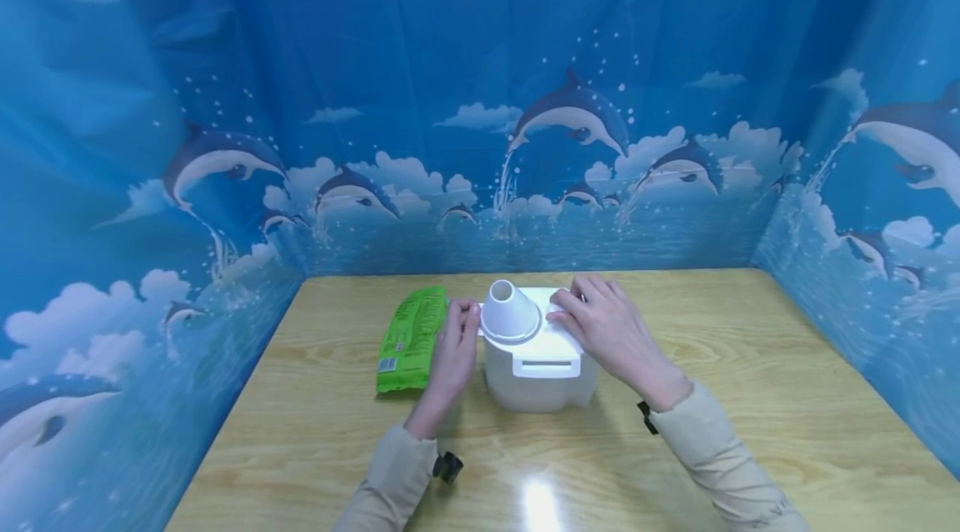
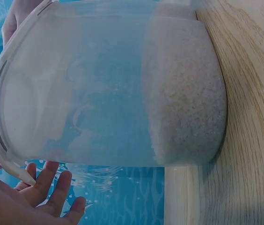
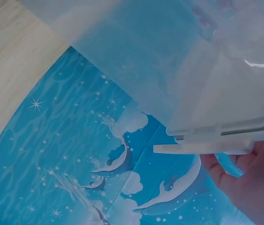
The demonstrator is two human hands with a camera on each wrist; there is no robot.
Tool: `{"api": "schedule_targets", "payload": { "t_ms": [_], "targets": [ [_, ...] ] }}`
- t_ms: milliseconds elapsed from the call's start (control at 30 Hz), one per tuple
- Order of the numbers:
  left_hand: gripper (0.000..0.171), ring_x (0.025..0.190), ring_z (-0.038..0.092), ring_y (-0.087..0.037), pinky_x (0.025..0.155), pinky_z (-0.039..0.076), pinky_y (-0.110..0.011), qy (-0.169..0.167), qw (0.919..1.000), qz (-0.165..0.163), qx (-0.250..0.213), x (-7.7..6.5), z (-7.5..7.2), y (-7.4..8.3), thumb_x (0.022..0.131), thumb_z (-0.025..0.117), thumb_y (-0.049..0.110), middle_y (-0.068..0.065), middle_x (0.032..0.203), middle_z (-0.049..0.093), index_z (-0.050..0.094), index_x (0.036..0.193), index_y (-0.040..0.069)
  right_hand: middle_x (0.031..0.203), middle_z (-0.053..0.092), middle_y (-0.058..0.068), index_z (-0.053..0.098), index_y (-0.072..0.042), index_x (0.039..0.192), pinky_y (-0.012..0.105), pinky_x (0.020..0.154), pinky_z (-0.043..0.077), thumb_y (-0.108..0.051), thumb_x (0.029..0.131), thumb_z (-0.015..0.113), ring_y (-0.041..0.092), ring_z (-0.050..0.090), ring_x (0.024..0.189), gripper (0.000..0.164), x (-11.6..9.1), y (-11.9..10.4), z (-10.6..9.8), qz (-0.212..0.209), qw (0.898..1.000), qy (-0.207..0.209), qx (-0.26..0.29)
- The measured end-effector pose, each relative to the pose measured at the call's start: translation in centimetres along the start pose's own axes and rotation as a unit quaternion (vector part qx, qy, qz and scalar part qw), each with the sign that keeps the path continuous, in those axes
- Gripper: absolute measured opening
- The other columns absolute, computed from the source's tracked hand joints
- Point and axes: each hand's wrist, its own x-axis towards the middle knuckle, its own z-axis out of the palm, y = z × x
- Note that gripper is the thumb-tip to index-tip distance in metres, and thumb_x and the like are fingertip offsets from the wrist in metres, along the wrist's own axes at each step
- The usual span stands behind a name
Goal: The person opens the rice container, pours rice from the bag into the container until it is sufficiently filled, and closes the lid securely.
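A translucent white container [image 1: 536,386] stands on the wooden table [image 1: 750,365] with a white lid [image 1: 558,344] on it. A white funnel [image 1: 508,311] sits wide end down on the lid's left part. My left hand [image 1: 461,328] touches the lid's left edge beside the funnel. My right hand [image 1: 585,311] lies flat on the lid's right part. In the left wrist view the container [image 2: 99,84] holds white grains [image 2: 183,93] in its lower part, and my left hand [image 2: 47,194] has straight, spread fingers at the lid rim. The right wrist view shows my right hand [image 3: 253,187] against the lid rim [image 3: 225,136].
A green packet [image 1: 411,338] lies on the table just left of my left hand. Blue dolphin-print sheets [image 1: 480,98] wall the table at the back and both sides. Bare wood stretches to the right of the container and in front of it.
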Motion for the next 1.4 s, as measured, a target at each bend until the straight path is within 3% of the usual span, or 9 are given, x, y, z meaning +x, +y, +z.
{"api": "schedule_targets", "payload": {
  "t_ms": [333,567,733,833,1000,1233,1400],
  "targets": [
    [0.031,0.117,0.063,-0.037,0.103,0.05,-0.053,0.006,0.9999,-0.001,0.009,0.0,0.2,-0.1,0.11,0.041,0.029,-0.022,0.12,0.069,0.054,0.121,0.003,0.088,0.053,0.004,0.07,-0.011,0.102,0.037,0.071,0.044,-0.028,0.095,0.072,0.022,0.049,0.079,0.019,-0.2,-0.2,0.3,0.029,0.999,0.008,0.02],
    [0.029,0.114,0.063,-0.038,0.097,0.053,-0.053,0.008,0.9996,-0.006,0.027,-0.1,0.4,0.0,0.111,0.037,0.029,-0.022,0.117,0.068,0.052,0.118,0.005,0.108,0.063,0.013,0.069,-0.006,0.115,0.045,0.08,0.055,-0.028,0.096,0.07,0.03,0.061,0.098,0.03,-0.5,-1.0,0.0,0.041,0.999,0.021,0.022],
    [0.03,0.114,0.063,-0.038,0.097,0.052,-0.054,0.013,0.9992,-0.013,0.035,-0.1,0.4,0.1,0.111,0.036,0.03,-0.021,0.118,0.068,0.053,0.118,0.006,0.132,0.062,0.018,0.059,-0.003,0.137,0.052,0.102,0.051,-0.041,0.101,0.06,0.035,0.06,0.121,0.052,-1.0,-1.8,-0.1,0.041,0.999,0.009,0.029],
    [0.03,0.114,0.063,-0.038,0.097,0.052,-0.054,0.013,0.9992,-0.011,0.037,-0.2,0.4,0.0,0.111,0.037,0.03,-0.021,0.117,0.068,0.053,0.118,0.006,0.142,0.057,0.019,0.052,-0.001,0.144,0.055,0.113,0.041,-0.053,0.104,0.046,0.036,0.054,0.131,0.066,-1.3,-2.2,0.0,0.044,0.999,-0.01,0.024],
    [0.03,0.113,0.064,-0.038,0.097,0.053,-0.054,0.012,0.9992,0.001,0.037,-0.1,0.4,-0.1,0.111,0.038,0.028,-0.021,0.115,0.068,0.054,0.118,0.003,0.148,0.052,0.021,0.046,0.0,0.149,0.055,0.12,0.029,-0.062,0.105,0.02,0.037,0.047,0.138,0.08,-1.6,-2.6,0.5,0.057,0.998,-0.027,0.008],
    [0.033,0.124,0.058,-0.036,0.108,0.046,-0.054,0.012,0.9986,0.024,0.047,-0.1,-0.1,0.8,0.11,0.042,0.026,-0.02,0.13,0.063,0.056,0.127,0.002,0.146,0.053,0.021,0.046,0.001,0.148,0.057,0.119,0.029,-0.057,0.108,0.017,0.037,0.049,0.136,0.077,-1.8,-2.7,1.2,0.051,0.999,0.006,0.002],
    [0.039,0.129,0.054,-0.036,0.11,0.041,-0.056,0.027,0.9921,0.066,0.103,-0.3,-0.7,1.9,0.11,0.042,0.031,-0.019,0.134,0.06,0.055,0.133,0.002,0.144,0.055,0.02,0.048,0.001,0.147,0.057,0.119,0.029,-0.054,0.109,0.018,0.037,0.049,0.135,0.073,-1.8,-2.7,1.5,0.05,0.998,0.024,0.005]
  ]
}}
